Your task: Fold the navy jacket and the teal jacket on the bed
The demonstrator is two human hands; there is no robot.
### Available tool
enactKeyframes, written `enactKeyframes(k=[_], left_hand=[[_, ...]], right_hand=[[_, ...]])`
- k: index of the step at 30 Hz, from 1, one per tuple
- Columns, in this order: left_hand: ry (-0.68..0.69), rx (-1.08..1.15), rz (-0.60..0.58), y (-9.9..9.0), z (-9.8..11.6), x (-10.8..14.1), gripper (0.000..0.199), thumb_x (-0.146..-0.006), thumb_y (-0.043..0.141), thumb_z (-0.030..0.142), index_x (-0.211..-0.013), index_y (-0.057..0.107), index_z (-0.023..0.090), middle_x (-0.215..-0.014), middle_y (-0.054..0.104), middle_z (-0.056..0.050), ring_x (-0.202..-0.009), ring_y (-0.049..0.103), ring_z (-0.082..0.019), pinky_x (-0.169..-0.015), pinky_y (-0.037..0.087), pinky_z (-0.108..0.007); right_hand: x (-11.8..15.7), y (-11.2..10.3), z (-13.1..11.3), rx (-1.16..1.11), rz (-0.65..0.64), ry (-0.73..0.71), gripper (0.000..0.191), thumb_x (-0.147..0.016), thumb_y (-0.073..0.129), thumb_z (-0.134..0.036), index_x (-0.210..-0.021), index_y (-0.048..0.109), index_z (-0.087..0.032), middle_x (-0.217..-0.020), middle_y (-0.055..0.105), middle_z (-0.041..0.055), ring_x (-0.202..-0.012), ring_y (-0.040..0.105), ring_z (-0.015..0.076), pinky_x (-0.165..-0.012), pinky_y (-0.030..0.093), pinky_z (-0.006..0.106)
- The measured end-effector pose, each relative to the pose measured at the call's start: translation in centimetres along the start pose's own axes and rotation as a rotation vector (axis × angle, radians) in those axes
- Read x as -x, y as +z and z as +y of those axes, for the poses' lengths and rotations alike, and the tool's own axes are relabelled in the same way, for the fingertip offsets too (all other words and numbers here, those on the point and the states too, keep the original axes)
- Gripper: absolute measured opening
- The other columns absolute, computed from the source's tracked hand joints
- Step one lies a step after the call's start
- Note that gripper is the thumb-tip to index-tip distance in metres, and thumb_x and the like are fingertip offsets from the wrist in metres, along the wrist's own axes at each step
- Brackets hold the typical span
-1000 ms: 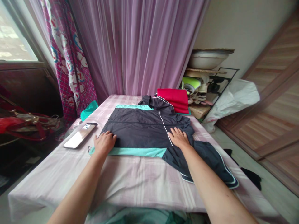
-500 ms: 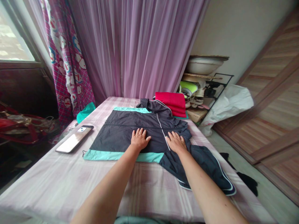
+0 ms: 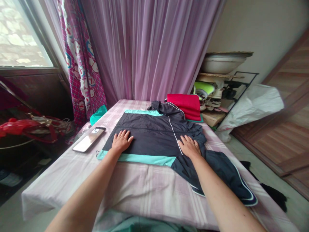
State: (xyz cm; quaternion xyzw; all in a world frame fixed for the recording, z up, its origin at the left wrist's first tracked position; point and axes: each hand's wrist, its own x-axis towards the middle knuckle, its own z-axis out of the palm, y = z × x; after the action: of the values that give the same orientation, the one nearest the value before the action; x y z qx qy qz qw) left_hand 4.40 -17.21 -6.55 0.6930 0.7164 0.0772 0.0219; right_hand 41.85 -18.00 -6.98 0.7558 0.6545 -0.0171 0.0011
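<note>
One phone (image 3: 89, 140) beside the dark jacket (image 3: 147, 135), both hands' fingers (image 3: 123, 134) open, red cloth (image 3: 184, 106) beyond.

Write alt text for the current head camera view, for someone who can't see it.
Two bare hands, left and right, press flat on a dark zip-up jacket with turquoise panels, spread on a plaid tablecloth. A smartphone lies to the left; folded red fabric sits at the far right, before purple curtains.
</note>
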Motion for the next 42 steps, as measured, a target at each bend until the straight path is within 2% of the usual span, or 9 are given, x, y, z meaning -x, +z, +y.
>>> enactKeyframes(k=[5,10,13,17,19,25,34,38,42], left_hand=[[-0.037,-0.045,0.045,0.0,-3.5,1.5,0.061,-0.099,0.032,0.055,-0.15,0.045,0.024,-0.16,0.04,-0.009,-0.149,0.032,-0.028,-0.121,0.025,-0.048],[-0.034,-0.038,0.063,0.2,-4.1,2.2,0.061,-0.098,0.034,0.055,-0.149,0.046,0.024,-0.159,0.042,-0.009,-0.148,0.034,-0.029,-0.12,0.027,-0.049],[-0.031,-0.035,0.065,0.2,-3.9,2.2,0.061,-0.098,0.035,0.054,-0.149,0.046,0.022,-0.159,0.041,-0.011,-0.148,0.034,-0.03,-0.12,0.027,-0.05],[-0.026,-0.021,0.083,0.1,-3.9,2.1,0.057,-0.098,0.038,0.05,-0.147,0.049,0.024,-0.157,0.044,-0.01,-0.147,0.036,-0.03,-0.119,0.028,-0.051],[-0.02,-0.017,0.088,0.0,-4.0,2.2,0.055,-0.097,0.039,0.049,-0.145,0.05,0.025,-0.157,0.045,-0.01,-0.146,0.037,-0.03,-0.119,0.029,-0.051],[-0.009,-0.031,0.095,-0.4,-3.7,2.5,0.052,-0.098,0.038,0.047,-0.141,0.054,0.022,-0.154,0.048,-0.01,-0.144,0.04,-0.031,-0.117,0.031,-0.051],[0.004,-0.056,0.142,-0.7,-3.6,2.7,0.048,-0.098,0.035,0.045,-0.135,0.059,0.027,-0.148,0.055,-0.007,-0.138,0.047,-0.028,-0.112,0.037,-0.046],[0.017,-0.036,0.152,-0.7,-3.6,2.7,0.049,-0.098,0.034,0.045,-0.134,0.06,0.025,-0.146,0.057,-0.007,-0.136,0.049,-0.029,-0.111,0.039,-0.045],[0.028,-0.059,0.149,-0.8,-3.6,2.7,0.05,-0.098,0.033,0.045,-0.134,0.06,0.024,-0.146,0.057,-0.008,-0.135,0.05,-0.028,-0.111,0.039,-0.043]], right_hand=[[0.0,-0.5,0.2,-0.003,-0.015,0.001,0.061,-0.101,0.024,-0.046,-0.155,0.039,-0.02,-0.163,0.033,0.0103,-0.149,0.029,0.0248,-0.12,0.021,0.047],[0.4,-1.8,-2.4,-0.024,0.035,0.011,0.059,-0.101,0.027,-0.043,-0.153,0.041,-0.018,-0.162,0.034,0.0132,-0.148,0.031,0.0287,-0.118,0.024,0.053],[1.1,-2.0,-5.6,-0.069,0.134,-0.169,0.059,-0.101,0.029,-0.044,-0.155,0.038,-0.022,-0.163,0.031,0.0118,-0.15,0.027,0.0277,-0.12,0.021,0.052],[2.4,-1.5,-8.2,-0.091,-0.039,-0.481,0.058,-0.101,0.032,-0.046,-0.155,0.038,-0.026,-0.165,0.028,0.0077,-0.152,0.023,0.0226,-0.122,0.017,0.046],[2.9,-1.4,-8.2,-0.096,-0.117,-0.513,0.059,-0.101,0.032,-0.047,-0.155,0.037,-0.026,-0.166,0.027,0.0075,-0.153,0.021,0.0217,-0.123,0.016,0.046],[4.3,-1.9,-7.2,-0.13,-0.153,-0.498,0.065,-0.101,0.033,-0.055,-0.158,0.032,-0.024,-0.167,0.023,0.0097,-0.154,0.017,0.0229,-0.123,0.013,0.046],[5.5,-1.5,-7.3,-0.146,-0.16,-0.769,0.08,-0.094,0.047,-0.065,-0.159,0.03,-0.021,-0.166,0.02,0.0143,-0.154,0.015,0.0268,-0.124,0.009,0.048],[5.0,-1.0,-5.8,-0.365,-0.071,-0.66,0.059,-0.099,0.045,-0.047,-0.15,0.045,-0.019,-0.161,0.035,0.0139,-0.149,0.031,0.0207,-0.123,0.021,0.041],[6.0,-0.9,-3.3,-0.551,-0.071,-0.628,0.021,-0.089,0.061,-0.035,-0.102,0.072,-0.022,-0.152,0.05,0.0104,-0.142,0.043,0.0225,-0.117,0.034,0.041]])
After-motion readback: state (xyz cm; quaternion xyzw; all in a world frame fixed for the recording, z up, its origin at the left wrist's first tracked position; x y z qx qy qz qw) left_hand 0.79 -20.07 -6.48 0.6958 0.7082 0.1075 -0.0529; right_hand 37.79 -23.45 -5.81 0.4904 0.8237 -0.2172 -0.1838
